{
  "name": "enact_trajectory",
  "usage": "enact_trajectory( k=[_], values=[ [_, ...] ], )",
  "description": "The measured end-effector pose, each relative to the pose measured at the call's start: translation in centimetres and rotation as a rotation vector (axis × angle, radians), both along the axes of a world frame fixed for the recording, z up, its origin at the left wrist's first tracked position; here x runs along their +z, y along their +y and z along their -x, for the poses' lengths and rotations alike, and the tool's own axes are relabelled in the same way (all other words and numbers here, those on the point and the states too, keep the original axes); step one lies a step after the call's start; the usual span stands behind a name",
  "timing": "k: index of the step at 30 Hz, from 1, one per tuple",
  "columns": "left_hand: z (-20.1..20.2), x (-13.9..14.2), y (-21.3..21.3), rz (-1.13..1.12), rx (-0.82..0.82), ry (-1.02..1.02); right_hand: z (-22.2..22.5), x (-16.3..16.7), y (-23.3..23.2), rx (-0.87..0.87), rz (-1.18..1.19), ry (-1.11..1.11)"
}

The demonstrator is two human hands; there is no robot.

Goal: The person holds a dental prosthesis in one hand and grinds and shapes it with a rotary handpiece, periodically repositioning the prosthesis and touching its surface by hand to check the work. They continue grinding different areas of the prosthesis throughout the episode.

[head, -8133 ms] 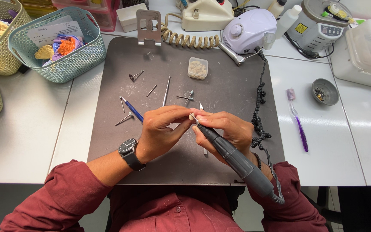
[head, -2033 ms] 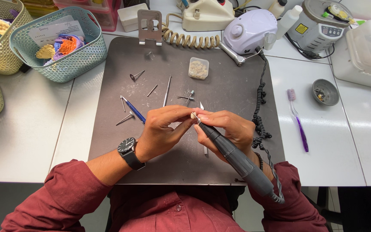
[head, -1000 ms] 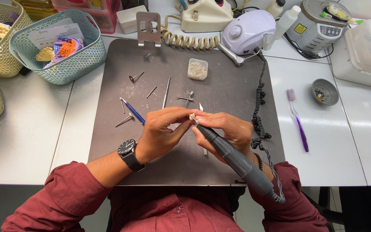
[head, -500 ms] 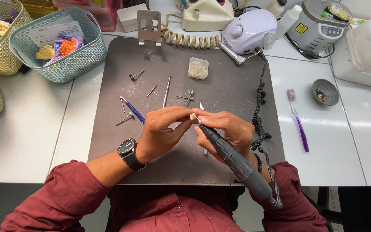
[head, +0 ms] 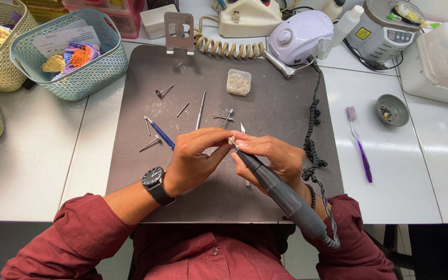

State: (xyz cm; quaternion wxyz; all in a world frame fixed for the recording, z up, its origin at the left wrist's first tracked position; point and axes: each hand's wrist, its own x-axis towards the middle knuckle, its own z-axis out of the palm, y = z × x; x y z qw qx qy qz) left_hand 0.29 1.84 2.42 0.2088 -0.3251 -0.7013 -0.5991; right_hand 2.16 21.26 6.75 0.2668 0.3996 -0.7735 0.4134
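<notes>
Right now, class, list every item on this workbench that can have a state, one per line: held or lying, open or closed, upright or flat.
Grey rotary handpiece: held in right hand.
Small white piece: pinched by left hand.
Purple toothbrush: lying flat.
Small clear box: open, filled.
Teal mesh basket: upright, filled.

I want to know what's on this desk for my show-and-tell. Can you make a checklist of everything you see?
Surface: dark work mat on a white table, dusty.
Job's things: small white piece pinched at the fingertips; grey rotary handpiece touching it.
Clutter: loose burs, blue-handled tool, clear box, purple toothbrush, small grey dish, teal basket.
Grippers: left hand holds the piece; right hand grips the handpiece.
Cables: black coiled cord, beige coiled cord.
Surroundings: white motor unit, grey appliance.
</notes>
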Motion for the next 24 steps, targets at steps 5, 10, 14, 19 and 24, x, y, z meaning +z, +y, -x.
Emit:
enact_trajectory(
  k=[5, 10, 14, 19, 24],
  values=[
    [0.1, 0.0, 0.0, -0.008, -0.031, -0.013, 0.0, 0.0, 0.2, 0.007, -0.012, -0.015],
    [0.0, 0.0, 0.0, -0.011, -0.031, -0.033, 0.0, -0.1, 0.2, -0.01, 0.012, -0.028],
    [0.1, 0.0, 0.1, 0.007, -0.009, -0.042, 0.0, -0.1, 0.2, 0.005, -0.008, -0.035],
    [0.1, -0.2, 0.0, -0.05, -0.084, -0.123, -0.2, -0.3, 0.4, 0.039, 0.083, -0.151],
    [0.7, -0.9, 0.2, -0.433, -0.477, -0.659, -1.0, -0.8, 1.2, -0.006, 0.299, -0.376]
  ],
)
